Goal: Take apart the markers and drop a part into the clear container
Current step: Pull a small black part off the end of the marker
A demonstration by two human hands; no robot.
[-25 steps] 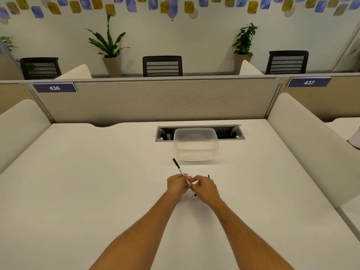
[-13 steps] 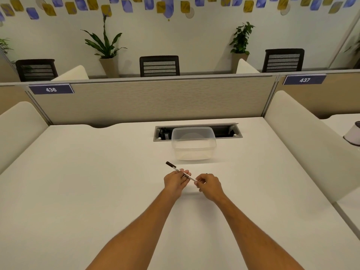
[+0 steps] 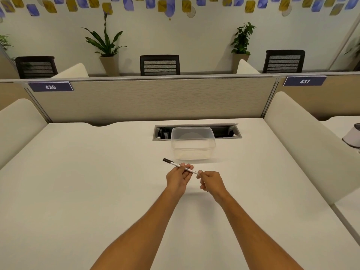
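Observation:
A thin white marker (image 3: 174, 164) with a black cap at its far left end lies slanted between both hands, above the white desk (image 3: 97, 172). My left hand (image 3: 178, 179) grips its middle with the fingers curled round the barrel. My right hand (image 3: 211, 183) pinches the marker's near right end; that end is hidden inside the fingers, and a dark tip pokes out under the hand. The clear container (image 3: 192, 145) stands open and looks empty, a little beyond the hands.
A cable slot (image 3: 226, 131) is cut into the desk just behind the container. Beige partitions close the back and both sides. A white cup-like object (image 3: 352, 136) sits on the neighbouring desk at the far right.
The hands have drawn slightly apart and the marker has tilted from steep to nearly flat, its black cap now pointing left. More of the white barrel shows between the hands.

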